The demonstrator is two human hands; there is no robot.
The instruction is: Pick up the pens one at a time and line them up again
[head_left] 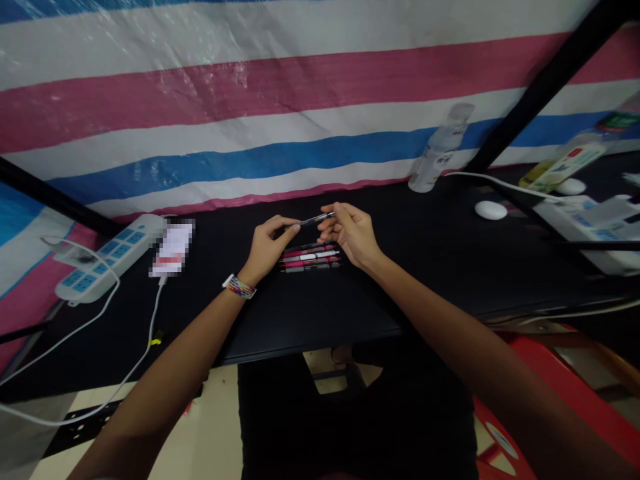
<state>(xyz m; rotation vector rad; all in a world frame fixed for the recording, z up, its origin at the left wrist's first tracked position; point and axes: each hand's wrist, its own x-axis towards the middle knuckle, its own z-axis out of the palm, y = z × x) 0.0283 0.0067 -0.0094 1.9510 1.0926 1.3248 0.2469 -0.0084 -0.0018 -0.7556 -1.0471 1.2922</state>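
A slim, clear-barrelled pen (317, 219) is held level above the black table, one end in each hand. My left hand (270, 247) pinches its left end between thumb and forefinger. My right hand (353, 233) grips the other end with thumb and forefinger, its remaining fingers loosely curled. Just below the hands, several pens (310, 259) lie side by side on the tabletop, pink, white and dark or clear in colour. A patterned band circles my left wrist.
At left a white power strip (113, 257) and a phone (173, 247) with a white cable (155, 310) rest on the black table (320, 313). A clear bottle (443, 148), a white oval object (491, 211), a tilted labelled bottle (575, 157) and another strip (575, 233) stand right.
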